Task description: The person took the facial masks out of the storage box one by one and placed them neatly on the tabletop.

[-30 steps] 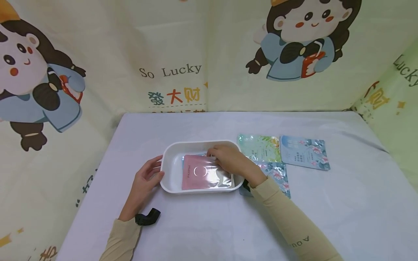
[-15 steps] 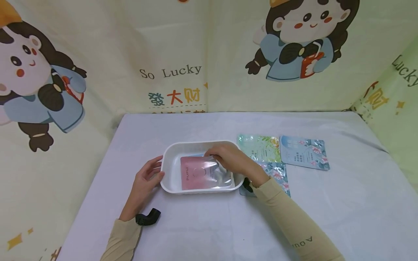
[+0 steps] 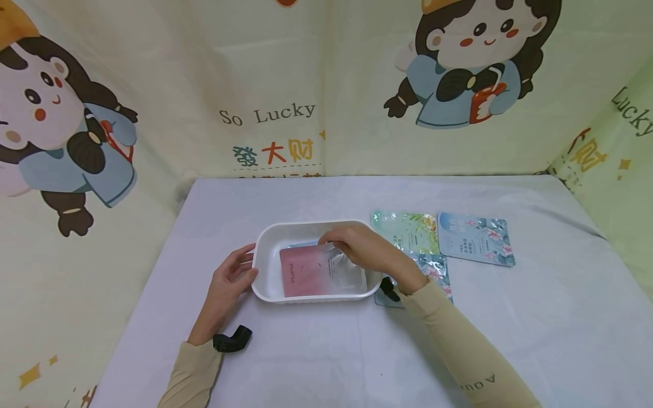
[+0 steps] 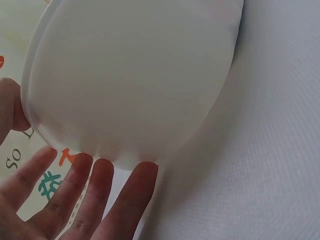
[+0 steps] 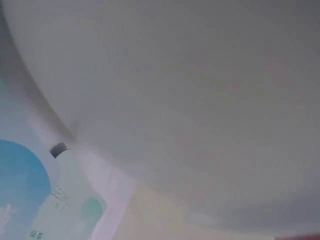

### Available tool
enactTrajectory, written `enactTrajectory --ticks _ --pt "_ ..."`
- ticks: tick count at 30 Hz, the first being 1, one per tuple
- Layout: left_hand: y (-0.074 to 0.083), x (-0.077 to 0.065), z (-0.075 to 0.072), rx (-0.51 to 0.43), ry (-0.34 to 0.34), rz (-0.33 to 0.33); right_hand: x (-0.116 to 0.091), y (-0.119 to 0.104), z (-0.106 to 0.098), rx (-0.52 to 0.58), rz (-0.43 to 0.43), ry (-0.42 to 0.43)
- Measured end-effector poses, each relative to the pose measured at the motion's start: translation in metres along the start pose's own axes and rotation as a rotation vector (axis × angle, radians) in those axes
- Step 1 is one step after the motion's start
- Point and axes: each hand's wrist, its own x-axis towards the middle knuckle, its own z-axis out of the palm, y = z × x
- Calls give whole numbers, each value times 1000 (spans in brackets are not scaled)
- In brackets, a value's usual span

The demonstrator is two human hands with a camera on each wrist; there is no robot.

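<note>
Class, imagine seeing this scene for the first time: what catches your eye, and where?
The big cartoon figures on the cloth behind the table likely catch the eye first. Next comes the pink packet in the white tray, with the right hand at the packet and the left hand against the tray's left end. Three flowered packets lie to the tray's right.

White tray; the packet inside fades from pink to silver, with dark lettering. 1 green sachet shows yellow-orange flowers; 2 blue sachets bear pink blossoms. Beige sleeves, pale lilac-white tablecloth, cream backdrop with blue-dressed cartoon figures.
</note>
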Motion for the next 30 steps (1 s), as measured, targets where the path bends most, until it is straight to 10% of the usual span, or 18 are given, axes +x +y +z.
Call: enactTrajectory --ticks 30 --pt "-1 -3 2 11 9 -22 -24 -7 -38 19 -26 85"
